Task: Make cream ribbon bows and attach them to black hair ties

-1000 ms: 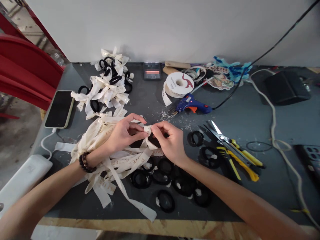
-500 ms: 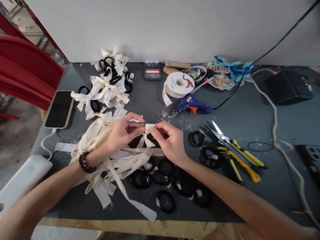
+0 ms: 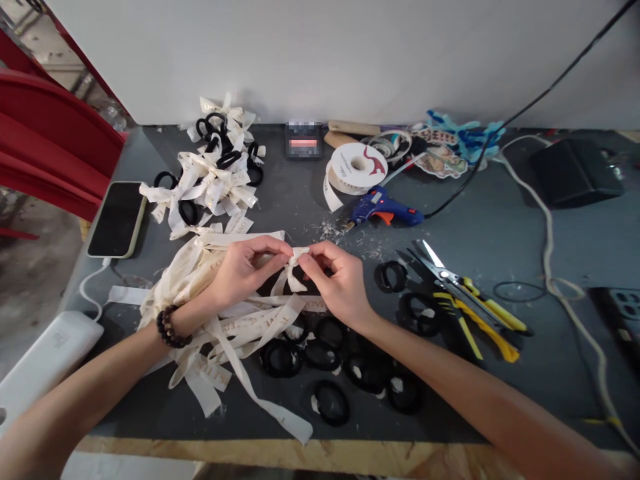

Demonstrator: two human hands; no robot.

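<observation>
Ribbon, a short, bunched length of cream-white fabric (image 3: pixel 295 278), is located between the left hand (image 3: pixel 243 267) and the right hand (image 3: pixel 341 279), above the matt grey tabletop (image 3: pixel 490 233). Fingers of both hands pinch it: the left thumb and forefinger meet on its left side, the right thumb and forefinger on its right. Neither hand is nearer; both are in contact, fingertips facing each other. The upper part lies crosswise between the two pinches, while a loose tail hangs from it toward the tabletop's near edge, its long axis roughly at right angles to the line joining the fingertips. Whether anything further is enclosed in the right palm cannot be told. A tangled heap of cream-white ribbon strips with gold lettering (image 3: pixel 176 272) lies under and beside the left hand and wrist. Round black rings of padded-looking material (image 3: pixel 370 383) lie on the near side of the right hand. A blue glue gun with an orange trigger (image 3: pixel 384 209) rests beyond the right hand.
</observation>
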